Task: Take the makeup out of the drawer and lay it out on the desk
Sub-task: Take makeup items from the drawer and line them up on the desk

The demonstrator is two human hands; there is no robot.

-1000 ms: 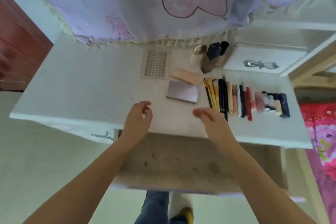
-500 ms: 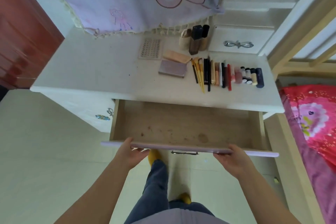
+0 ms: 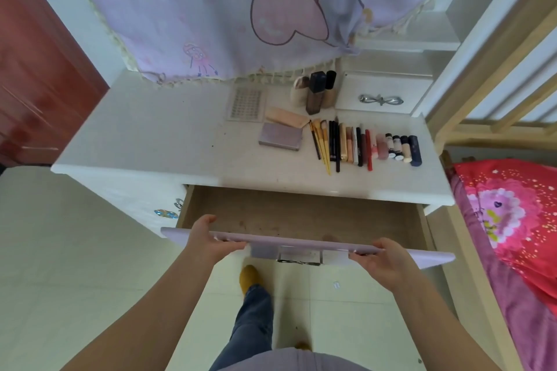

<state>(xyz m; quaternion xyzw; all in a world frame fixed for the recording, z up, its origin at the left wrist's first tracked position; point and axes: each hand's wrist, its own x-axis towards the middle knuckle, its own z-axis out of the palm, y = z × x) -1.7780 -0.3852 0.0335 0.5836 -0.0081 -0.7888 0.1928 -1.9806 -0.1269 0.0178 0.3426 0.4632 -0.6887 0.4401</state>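
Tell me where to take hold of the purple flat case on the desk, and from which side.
Pinch the purple case across its two long edges, coming from above. It lies flat, so only the edges offer a grip. Its near edge and left end are free; the beige case sits right behind it and the brushes lie beside its right end.

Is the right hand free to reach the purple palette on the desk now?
Probably not right away: the right hand grips the drawer front. Once it lets go, nothing blocks the way to the purple palette.
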